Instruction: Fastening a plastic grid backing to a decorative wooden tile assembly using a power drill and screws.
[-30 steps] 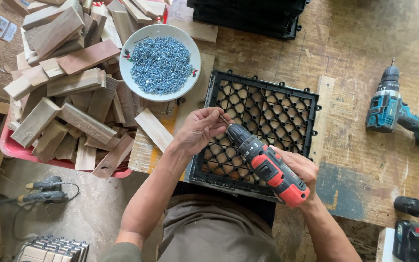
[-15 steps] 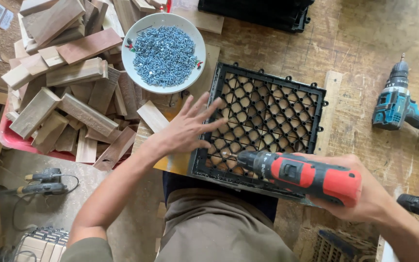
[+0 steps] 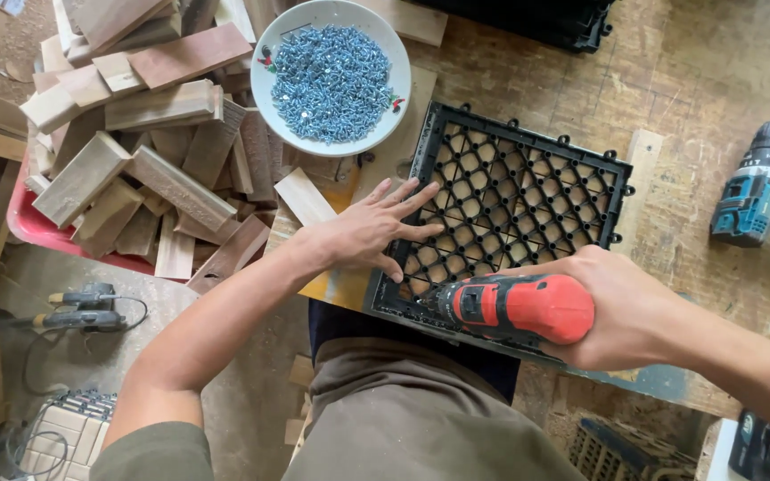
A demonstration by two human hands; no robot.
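Since the earlier frame, the red drill (image 3: 514, 307) is lying lower over the near edge of the black grid tile (image 3: 514, 209), its long axis level, tip pointing left. Right hand (image 3: 621, 312) is gripping it, fingers closed. Left hand (image 3: 372, 230) is pressing the tile's left edge, fingers spread open. Beyond the tile, a white bowl (image 3: 265, 67) is holding blue-grey screws (image 3: 331, 80).
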